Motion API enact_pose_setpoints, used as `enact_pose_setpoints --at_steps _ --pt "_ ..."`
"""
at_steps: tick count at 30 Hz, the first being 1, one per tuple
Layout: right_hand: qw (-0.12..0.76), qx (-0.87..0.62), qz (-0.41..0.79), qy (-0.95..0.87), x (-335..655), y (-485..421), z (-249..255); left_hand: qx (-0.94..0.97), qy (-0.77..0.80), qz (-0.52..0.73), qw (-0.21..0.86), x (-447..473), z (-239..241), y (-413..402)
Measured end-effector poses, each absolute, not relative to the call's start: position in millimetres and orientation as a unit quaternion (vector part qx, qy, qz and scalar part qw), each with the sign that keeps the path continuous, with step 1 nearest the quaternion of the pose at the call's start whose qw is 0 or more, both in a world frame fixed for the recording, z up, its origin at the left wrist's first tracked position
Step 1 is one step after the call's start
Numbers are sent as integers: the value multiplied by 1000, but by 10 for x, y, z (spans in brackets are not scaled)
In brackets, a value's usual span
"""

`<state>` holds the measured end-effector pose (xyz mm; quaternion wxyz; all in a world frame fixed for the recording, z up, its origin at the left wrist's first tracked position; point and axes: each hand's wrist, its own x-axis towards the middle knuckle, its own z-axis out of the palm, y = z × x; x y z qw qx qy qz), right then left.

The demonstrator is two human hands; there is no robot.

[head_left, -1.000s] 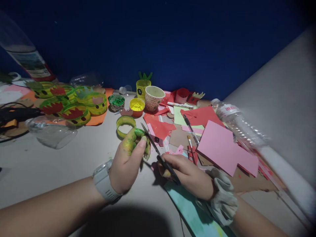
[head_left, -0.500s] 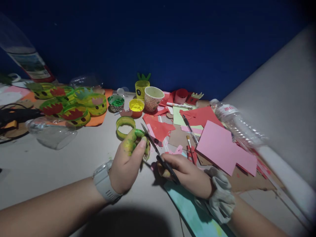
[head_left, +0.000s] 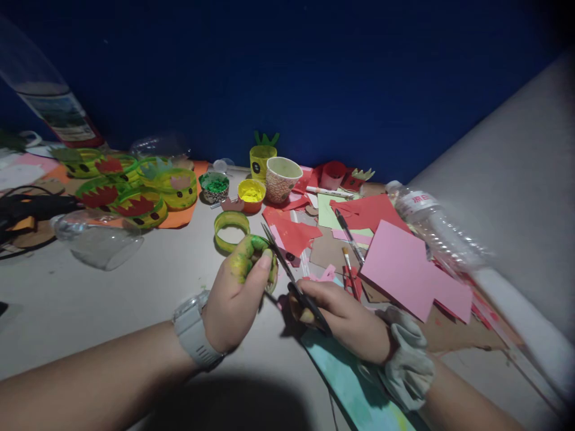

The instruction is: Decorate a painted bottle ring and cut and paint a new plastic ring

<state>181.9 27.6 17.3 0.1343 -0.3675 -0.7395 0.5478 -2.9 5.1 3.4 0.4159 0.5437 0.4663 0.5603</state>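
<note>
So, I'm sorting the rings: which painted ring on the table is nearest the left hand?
The yellow-green ring just beyond the left hand; it sits apart, while the other rings cluster farther left around the orange paper.

The left hand (head_left: 240, 293) is showing green and yellow smears, the scissors (head_left: 311, 306) black handles, the lone ring (head_left: 231, 218) yellow-green, the largest cup (head_left: 277, 188) a brown crackle pattern, and the cardstock (head_left: 399, 266) pink.

We note scissors (head_left: 302, 296): metal blades, plastic-looking handles | ridged bottle (head_left: 442, 230): clear, glossy plastic | pink card (head_left: 399, 269): smooth, matt paper | scrunchie (head_left: 406, 359): crumpled, matt cloth | cardboard (head_left: 462, 329): matt, rough-edged | our watch strap (head_left: 195, 335): smooth, matt
</note>
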Motion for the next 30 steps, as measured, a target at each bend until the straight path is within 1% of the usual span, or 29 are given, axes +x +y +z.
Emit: enact_pose_setpoints --at_steps 16,20,27,30 --pt "115 -366 529 -757 1819 285 194 553 472 562 394 -41 48 82" --pt "103 -370 516 -766 1827 286 186 540 475 562 409 -46 45 77" --pt "118 -364 537 -752 1825 281 183 521 459 573 435 -37 28 75" --pt "127 -363 537 -751 1821 281 187 521 463 574 429 -29 15 76"
